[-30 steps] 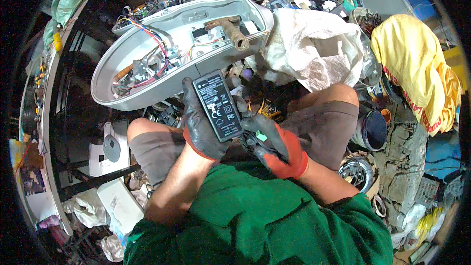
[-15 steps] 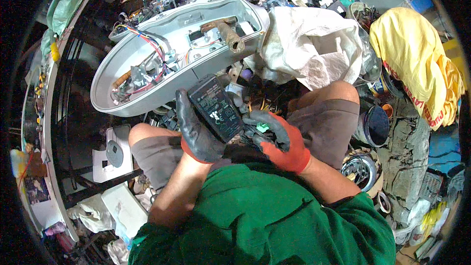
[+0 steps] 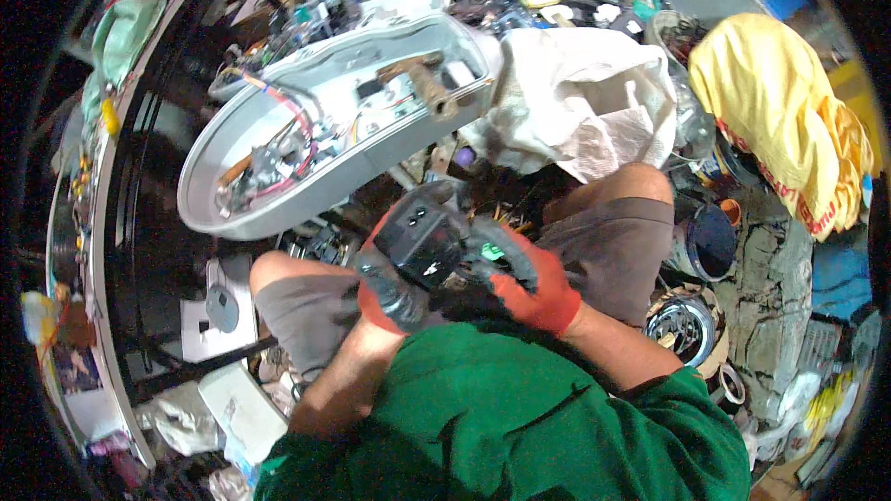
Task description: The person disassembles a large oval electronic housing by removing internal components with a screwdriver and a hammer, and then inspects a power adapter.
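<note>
1. L hand (image 3: pixel 392 292): gloved, fingers curled partway round a black adapter (image 3: pixel 418 246), a boxy block, w/ palm under it; firm hold by the look of it.
2. Adapter sits in L hand, just L of R fingers, tilted, one end w/ small dark holes facing up & fwd. Surface a bit blurred.
3. R hand (image 3: pixel 538 283): red-backed glove w/ dark finger coating, fingers half-bent, close beside adapter's R edge. A small green bit (image 3: pixel 492 251) shows at the fingers; can't tell if it's gripped or stuck on, nor whether R hand touches the adapter.
4. Fwd & L of both hands: long grey housing (image 3: pixel 320 184), open side up, w/ coloured wires (image 3: pixel 299 116) inside & a rusty hammer-like tool (image 3: pixel 431 95) lying across its R part.
5. Just fwd of hands, past the adapter: small purple thing (image 3: pixel 463 157) amid dark scrap.
6. Fwd & R of R hand: crumpled white sack (image 3: pixel 534 107); further R, yellow sack (image 3: pixel 766 111).
7. R of R hand, beyond the knee: dark bucket (image 3: pixel 713 241); nearer the person, coiled cable (image 3: pixel 682 327).
8. Well L of L hand: white panel (image 3: pixel 195 345) w/ grey disc (image 3: pixel 222 310).
</note>
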`<state>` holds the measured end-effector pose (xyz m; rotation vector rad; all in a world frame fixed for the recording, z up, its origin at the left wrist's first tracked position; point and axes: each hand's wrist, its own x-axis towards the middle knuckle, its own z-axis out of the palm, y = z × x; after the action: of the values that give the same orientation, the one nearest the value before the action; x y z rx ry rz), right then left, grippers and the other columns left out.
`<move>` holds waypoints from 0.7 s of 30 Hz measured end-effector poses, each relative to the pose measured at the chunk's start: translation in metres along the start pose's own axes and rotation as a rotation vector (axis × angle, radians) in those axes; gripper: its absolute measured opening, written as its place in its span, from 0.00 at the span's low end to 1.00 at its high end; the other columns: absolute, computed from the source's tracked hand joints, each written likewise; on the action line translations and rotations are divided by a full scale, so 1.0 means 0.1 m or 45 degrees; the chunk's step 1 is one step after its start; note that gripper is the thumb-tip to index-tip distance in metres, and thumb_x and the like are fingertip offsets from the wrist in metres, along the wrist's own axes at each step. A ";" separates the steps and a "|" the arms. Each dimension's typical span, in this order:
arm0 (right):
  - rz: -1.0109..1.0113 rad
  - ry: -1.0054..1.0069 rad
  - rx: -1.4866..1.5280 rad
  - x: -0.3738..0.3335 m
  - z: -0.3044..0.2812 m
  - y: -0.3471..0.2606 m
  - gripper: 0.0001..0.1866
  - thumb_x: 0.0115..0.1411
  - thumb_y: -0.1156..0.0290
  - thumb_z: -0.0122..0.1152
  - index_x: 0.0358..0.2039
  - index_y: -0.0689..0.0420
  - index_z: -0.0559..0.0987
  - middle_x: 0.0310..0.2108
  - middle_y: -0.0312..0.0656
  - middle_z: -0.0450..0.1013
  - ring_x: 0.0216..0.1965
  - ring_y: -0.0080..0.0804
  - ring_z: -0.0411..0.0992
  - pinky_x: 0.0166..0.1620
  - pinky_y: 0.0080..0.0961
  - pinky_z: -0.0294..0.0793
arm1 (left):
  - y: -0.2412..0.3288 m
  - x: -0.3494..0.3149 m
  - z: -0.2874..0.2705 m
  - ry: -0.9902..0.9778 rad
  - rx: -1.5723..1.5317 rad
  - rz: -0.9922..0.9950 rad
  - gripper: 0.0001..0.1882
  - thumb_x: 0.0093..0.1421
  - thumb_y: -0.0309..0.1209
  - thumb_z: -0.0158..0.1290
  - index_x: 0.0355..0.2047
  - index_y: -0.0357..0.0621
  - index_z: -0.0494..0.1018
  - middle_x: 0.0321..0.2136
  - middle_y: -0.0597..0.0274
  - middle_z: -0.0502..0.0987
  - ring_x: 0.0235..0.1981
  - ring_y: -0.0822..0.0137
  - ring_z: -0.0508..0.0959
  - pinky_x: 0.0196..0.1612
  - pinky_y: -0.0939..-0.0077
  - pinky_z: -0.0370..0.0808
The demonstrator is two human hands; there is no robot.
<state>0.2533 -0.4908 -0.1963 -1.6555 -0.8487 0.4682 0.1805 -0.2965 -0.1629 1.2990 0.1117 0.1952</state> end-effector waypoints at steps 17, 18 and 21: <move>0.130 0.306 -0.498 0.07 -0.03 0.26 0.33 0.60 0.55 0.53 0.63 0.56 0.60 0.58 0.64 0.58 0.58 0.59 0.61 0.59 0.42 0.63 | -0.43 0.56 0.52 -0.153 0.253 -0.342 0.23 0.64 0.43 0.46 0.53 0.41 0.69 0.45 0.57 0.76 0.43 0.61 0.76 0.45 0.65 0.76; 0.094 0.296 -0.561 0.03 -0.05 0.21 0.35 0.60 0.53 0.52 0.64 0.57 0.59 0.59 0.67 0.56 0.58 0.62 0.60 0.60 0.44 0.61 | -0.42 0.58 0.58 -0.183 0.262 -0.344 0.23 0.64 0.43 0.47 0.53 0.41 0.69 0.45 0.57 0.76 0.43 0.61 0.76 0.45 0.65 0.76; 0.018 0.279 -0.609 -0.22 -0.08 -0.06 0.46 0.54 0.47 0.57 0.65 0.61 0.52 0.59 0.70 0.55 0.58 0.63 0.59 0.60 0.44 0.61 | -0.47 0.60 0.73 -0.248 0.280 -0.378 0.23 0.64 0.42 0.47 0.53 0.40 0.68 0.46 0.57 0.75 0.43 0.61 0.76 0.46 0.65 0.75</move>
<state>0.2423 -0.5120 -0.1911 -2.1054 -0.8250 0.0871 0.2570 -0.3656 -0.1872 1.4952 0.1612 -0.2021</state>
